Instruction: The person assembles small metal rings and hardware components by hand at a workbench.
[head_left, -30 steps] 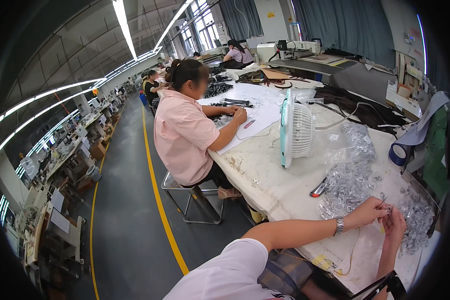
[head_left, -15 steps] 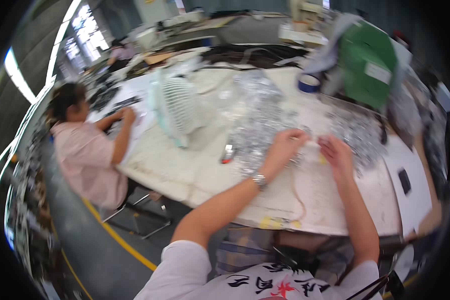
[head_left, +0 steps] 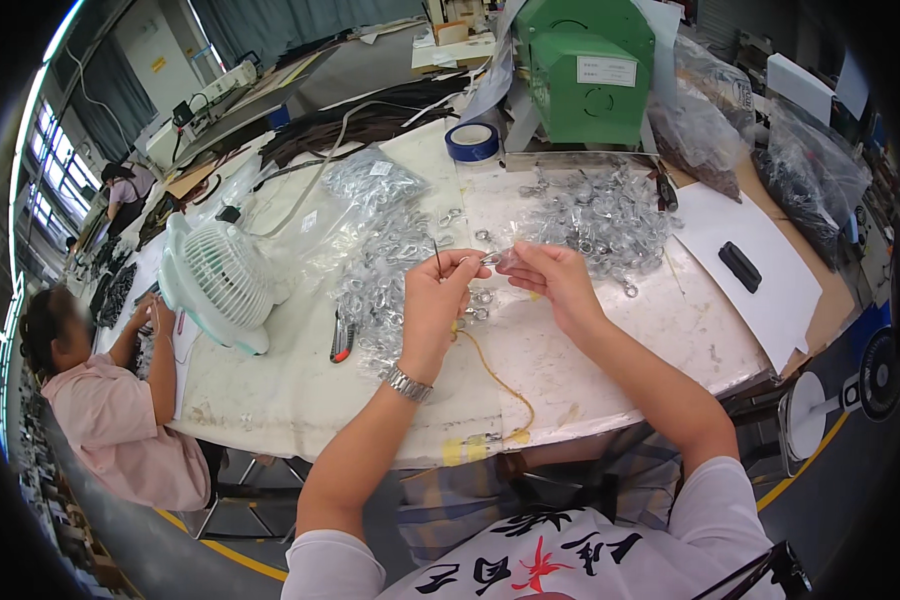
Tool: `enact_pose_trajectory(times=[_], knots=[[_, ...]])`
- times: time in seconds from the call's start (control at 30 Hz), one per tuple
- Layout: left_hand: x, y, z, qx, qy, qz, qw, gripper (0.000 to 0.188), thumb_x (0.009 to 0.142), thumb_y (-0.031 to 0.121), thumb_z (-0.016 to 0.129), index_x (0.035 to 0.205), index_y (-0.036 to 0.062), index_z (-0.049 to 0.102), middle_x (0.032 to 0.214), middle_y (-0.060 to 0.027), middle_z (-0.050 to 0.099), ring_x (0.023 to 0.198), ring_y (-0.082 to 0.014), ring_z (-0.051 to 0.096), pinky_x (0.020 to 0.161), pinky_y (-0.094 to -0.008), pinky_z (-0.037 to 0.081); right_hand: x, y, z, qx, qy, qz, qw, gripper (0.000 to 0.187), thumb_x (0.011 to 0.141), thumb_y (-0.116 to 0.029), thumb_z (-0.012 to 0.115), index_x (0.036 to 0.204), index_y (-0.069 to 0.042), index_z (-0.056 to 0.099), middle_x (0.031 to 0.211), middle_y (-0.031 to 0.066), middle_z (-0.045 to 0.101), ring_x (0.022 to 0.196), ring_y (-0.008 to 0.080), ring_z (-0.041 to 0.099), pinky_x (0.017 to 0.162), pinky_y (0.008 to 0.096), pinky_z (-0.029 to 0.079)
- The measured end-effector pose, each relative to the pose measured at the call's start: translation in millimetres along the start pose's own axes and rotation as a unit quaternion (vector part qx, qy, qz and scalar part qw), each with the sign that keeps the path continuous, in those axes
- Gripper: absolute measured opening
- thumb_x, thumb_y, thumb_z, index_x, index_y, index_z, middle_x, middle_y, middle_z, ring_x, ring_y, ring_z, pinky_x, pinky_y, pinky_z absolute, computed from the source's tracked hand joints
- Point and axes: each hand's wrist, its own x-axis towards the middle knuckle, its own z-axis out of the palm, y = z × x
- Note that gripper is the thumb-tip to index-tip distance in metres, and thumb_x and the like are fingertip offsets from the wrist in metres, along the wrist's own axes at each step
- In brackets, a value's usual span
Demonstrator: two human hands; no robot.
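Observation:
My left hand [head_left: 438, 305] and my right hand [head_left: 562, 285] meet over the middle of the table, fingertips pinched on a small shiny metal clasp [head_left: 491, 260]. Clear plastic film appears to cling to it on the right hand's side. A thin dark pointed tool [head_left: 436, 255] sticks up from the fingers of my left hand. Beyond and left of my hands spreads a heap of metal clasps in clear plastic [head_left: 370, 270]; a second heap of clasps [head_left: 600, 220] lies to the right. From under my left hand a yellowish cord [head_left: 500, 378] curves down to the table's front edge.
A box cutter [head_left: 342, 338] and a pale green fan [head_left: 220, 275] stand to the left. Blue tape [head_left: 472, 142] and a green machine [head_left: 585, 75] are at the back. A black case [head_left: 739, 265] rests on white paper at right. A person [head_left: 120, 400] works at the left.
My view has swung to the right, so the table, fan and co-worker appear farther left. My hands, slightly apart before, have come together on the clasp.

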Motion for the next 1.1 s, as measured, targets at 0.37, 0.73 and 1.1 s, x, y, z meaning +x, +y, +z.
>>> enact_pose_trajectory(times=[0.37, 0.73, 1.1], knots=[[7, -14, -2, 0.179, -0.052, 0.09, 0.978, 0.032, 0.099, 0.014, 0.064, 0.128, -0.0003, 0.061, 0.082, -0.0041, 0.076, 0.05, -0.0014, 0.047, 0.044, -0.0195, 0.036, -1, 4, 15, 0.029, -0.018, -0.021, 0.999, 0.034, 0.103, -0.027, 0.065, 0.115, 0.004, 0.07, 0.108, 0.0145, 0.075, 0.098, 0.0199, 0.074, 0.091, 0.0316, 0.059], [10, -32, 24, 0.052, -0.061, 0.139, 0.987, 0.012, 0.098, 0.011, 0.061, 0.1, -0.0007, 0.061, 0.069, -0.0051, 0.068, 0.062, -0.0079, 0.065, 0.051, -0.025, 0.045, -1, 17, -9, 0.025, 0.002, 0.008, 1.0, 0.023, 0.103, -0.03, 0.065, 0.111, -0.008, 0.068, 0.092, -0.0018, 0.07, 0.082, 0.0069, 0.066, 0.08, 0.022, 0.055], [18, -6, -25, -0.064, -0.143, 0.019, 0.987, 0.016, 0.1, 0.015, 0.062, 0.097, 0.0004, 0.068, 0.069, -0.0041, 0.067, 0.044, -0.0036, 0.049, 0.038, -0.021, 0.027, 16, 19, -4, 0.044, -0.107, 0.009, 0.993, 0.017, 0.105, -0.027, 0.062, 0.11, -0.01, 0.062, 0.087, -0.003, 0.064, 0.065, 0.0039, 0.055, 0.058, 0.0198, 0.046]])
